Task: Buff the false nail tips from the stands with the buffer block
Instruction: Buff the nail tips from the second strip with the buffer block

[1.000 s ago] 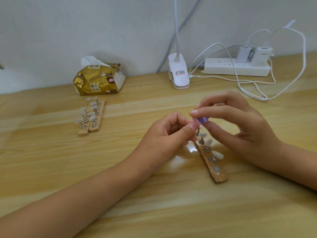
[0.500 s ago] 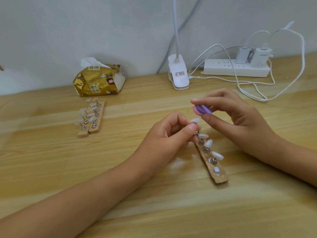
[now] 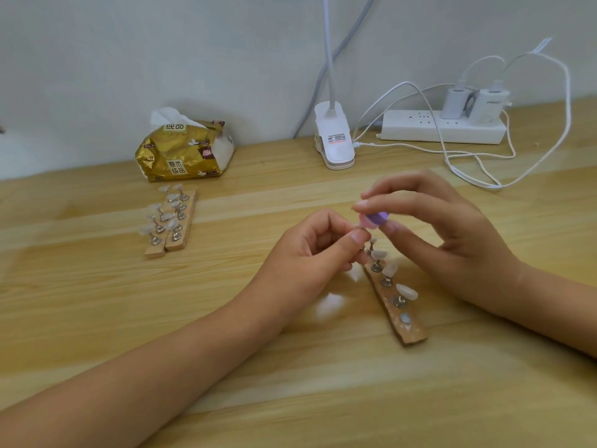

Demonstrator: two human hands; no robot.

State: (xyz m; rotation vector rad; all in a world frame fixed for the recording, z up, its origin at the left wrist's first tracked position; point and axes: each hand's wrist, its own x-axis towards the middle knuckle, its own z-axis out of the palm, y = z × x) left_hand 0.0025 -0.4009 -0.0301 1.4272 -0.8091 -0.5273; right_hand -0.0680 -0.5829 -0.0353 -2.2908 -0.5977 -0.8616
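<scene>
Buffing looks to be the step in hand, judging by how the buffer block [image 3: 372,219] sits against the tip of the left thumb. The right hand [image 3: 452,234] pinches the small purple-and-pink block between thumb and forefinger. The left hand [image 3: 318,250] has its fingers curled, with thumb and forefinger pressed together just under the block. They are presumably clamped on one false nail tip, but that tip is hidden between skin and block, so I cannot confirm it. Both hands hover just above the far end of the near stand [image 3: 413,334], which lies on the table [image 3: 290,399] with three nail tips [image 3: 406,291] on its pegs. To do this well, the left forefinger should back the tip from below so the thin plastic does not flex or flick out of the pinch. Strokes should probably be short and light, with the tip turned a little between passes to reach its edges. The block should run off the tip's free end, not into the thumb. Working low over the table makes a dropped tip easy to find, but the wrists need to stay clear of the pegged tips directly beneath. Two more stands [image 3: 190,212] carrying tips wait well apart to the left, near a tissue pack [image 3: 184,153].
</scene>
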